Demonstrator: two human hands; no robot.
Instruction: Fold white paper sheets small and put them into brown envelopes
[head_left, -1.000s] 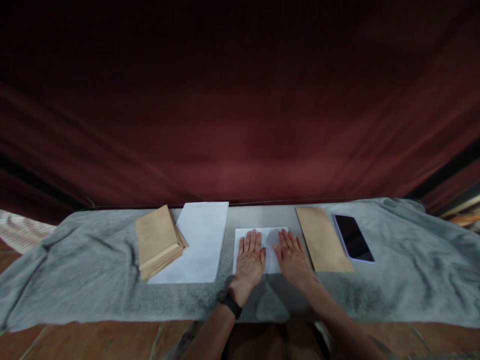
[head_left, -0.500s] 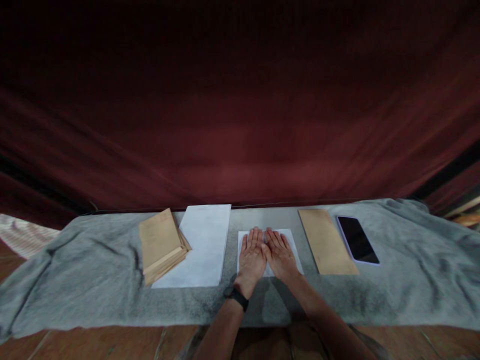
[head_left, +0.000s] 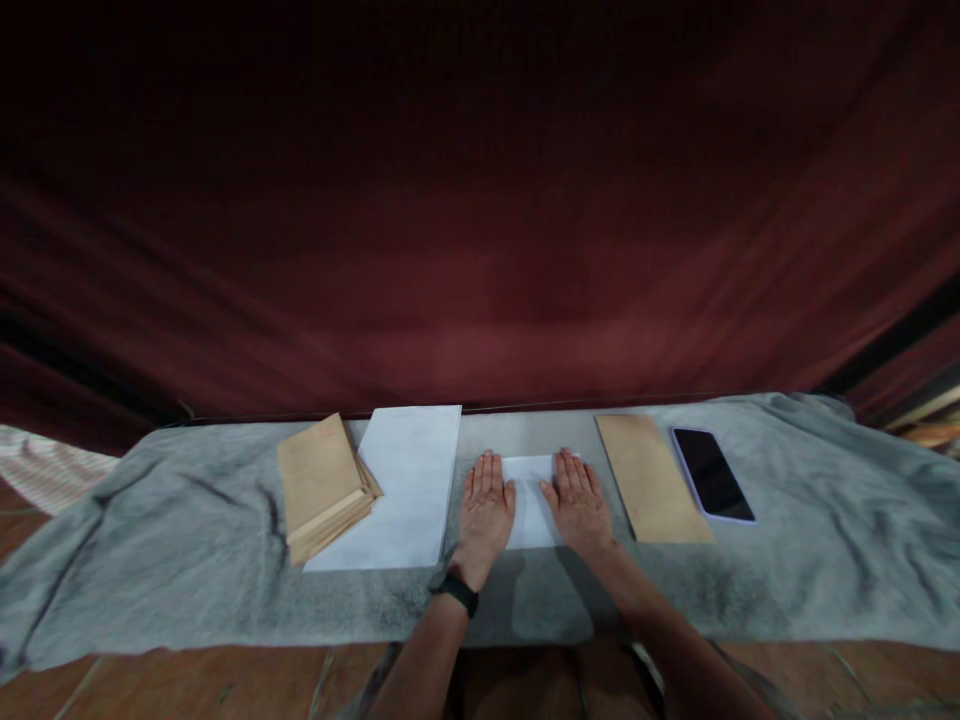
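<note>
A small folded white paper [head_left: 529, 500] lies on the grey cloth [head_left: 187, 560] in front of me. My left hand [head_left: 486, 515] lies flat on its left side, fingers stretched out and together, a black band on the wrist. My right hand [head_left: 577, 505] rests flat on the paper's right side, fingers out. A strip of white paper shows between the two hands. Neither hand grips anything.
Left of my hands lies a stack of white sheets [head_left: 401, 485] with a pile of brown envelopes [head_left: 321, 485] overlapping its left edge. To the right are a single brown envelope [head_left: 651, 478] and a dark phone [head_left: 711, 473]. A dark red curtain [head_left: 480, 220] hangs behind.
My hands were side by side in the middle of the paper half a second ago; they have slid apart to its left and right sides.
</note>
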